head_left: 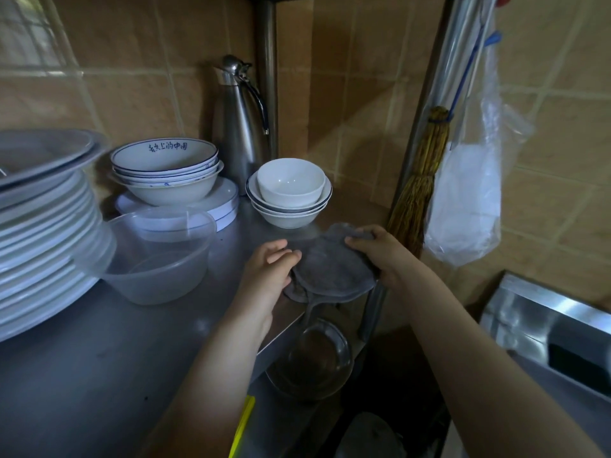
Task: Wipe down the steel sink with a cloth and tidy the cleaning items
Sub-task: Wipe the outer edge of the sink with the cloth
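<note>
Hands worked one grey cloth [334,269] at the counter's [132,358] front right corner. The left hand [269,271] pinched its left edge, the right hand [375,256] curled over its far edge, and a flap hung off the rim. The step appeared to be folding the cloth away; next it needed laying flat, clear of two bowl stacks [289,200], one plate stack [43,226], one clear tub [158,259] and one steel flask [238,127].
</note>
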Action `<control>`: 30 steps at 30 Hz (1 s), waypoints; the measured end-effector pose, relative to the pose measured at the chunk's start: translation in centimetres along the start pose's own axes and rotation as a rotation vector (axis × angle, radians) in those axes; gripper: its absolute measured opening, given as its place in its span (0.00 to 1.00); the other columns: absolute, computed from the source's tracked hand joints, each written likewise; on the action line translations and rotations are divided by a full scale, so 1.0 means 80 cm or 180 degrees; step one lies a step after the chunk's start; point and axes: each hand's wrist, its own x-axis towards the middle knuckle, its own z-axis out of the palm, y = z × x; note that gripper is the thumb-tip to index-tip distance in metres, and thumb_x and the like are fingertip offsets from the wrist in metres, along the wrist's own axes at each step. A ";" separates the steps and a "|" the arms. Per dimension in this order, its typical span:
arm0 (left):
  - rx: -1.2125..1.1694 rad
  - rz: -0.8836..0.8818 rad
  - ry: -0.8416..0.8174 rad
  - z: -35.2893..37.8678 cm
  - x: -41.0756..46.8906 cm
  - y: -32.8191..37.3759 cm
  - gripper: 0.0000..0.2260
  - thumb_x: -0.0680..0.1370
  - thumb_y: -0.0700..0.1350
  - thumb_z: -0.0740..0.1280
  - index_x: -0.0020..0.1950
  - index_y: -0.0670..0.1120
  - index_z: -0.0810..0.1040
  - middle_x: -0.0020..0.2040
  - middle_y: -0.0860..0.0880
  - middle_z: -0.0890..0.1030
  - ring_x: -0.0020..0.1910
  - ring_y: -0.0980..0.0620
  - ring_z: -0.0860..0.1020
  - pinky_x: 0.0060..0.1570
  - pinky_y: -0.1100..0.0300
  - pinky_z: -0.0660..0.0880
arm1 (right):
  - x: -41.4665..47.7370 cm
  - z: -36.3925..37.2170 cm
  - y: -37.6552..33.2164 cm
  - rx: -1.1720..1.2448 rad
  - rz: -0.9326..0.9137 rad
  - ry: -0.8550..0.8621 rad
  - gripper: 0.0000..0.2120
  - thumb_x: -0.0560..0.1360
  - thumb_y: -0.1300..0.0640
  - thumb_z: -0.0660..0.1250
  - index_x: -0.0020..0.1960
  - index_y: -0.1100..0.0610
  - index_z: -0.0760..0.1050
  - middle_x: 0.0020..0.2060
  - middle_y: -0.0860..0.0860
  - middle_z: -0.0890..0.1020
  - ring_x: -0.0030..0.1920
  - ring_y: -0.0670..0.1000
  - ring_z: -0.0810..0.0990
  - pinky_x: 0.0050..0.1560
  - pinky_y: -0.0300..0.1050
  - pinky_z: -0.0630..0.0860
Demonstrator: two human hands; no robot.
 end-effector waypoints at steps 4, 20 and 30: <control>-0.0063 0.0021 -0.0189 0.000 -0.007 0.002 0.07 0.76 0.40 0.65 0.48 0.52 0.74 0.47 0.53 0.79 0.49 0.58 0.77 0.43 0.64 0.72 | -0.022 -0.001 -0.002 0.0202 0.0000 0.0099 0.08 0.73 0.56 0.70 0.47 0.59 0.75 0.43 0.55 0.81 0.41 0.50 0.80 0.37 0.40 0.78; -0.0555 0.0364 -0.1262 0.044 -0.058 -0.017 0.10 0.75 0.37 0.65 0.51 0.52 0.76 0.50 0.52 0.80 0.48 0.62 0.79 0.48 0.65 0.73 | -0.155 -0.057 0.006 0.0918 -0.0442 0.0783 0.09 0.74 0.60 0.68 0.52 0.64 0.77 0.46 0.60 0.83 0.45 0.56 0.82 0.48 0.47 0.80; -0.0483 0.0217 -0.1801 0.087 -0.109 -0.091 0.11 0.75 0.38 0.66 0.52 0.54 0.77 0.54 0.52 0.80 0.54 0.59 0.78 0.48 0.66 0.74 | -0.248 -0.120 0.073 0.0521 -0.0229 0.1483 0.05 0.74 0.57 0.68 0.47 0.58 0.77 0.42 0.56 0.84 0.42 0.52 0.84 0.42 0.43 0.81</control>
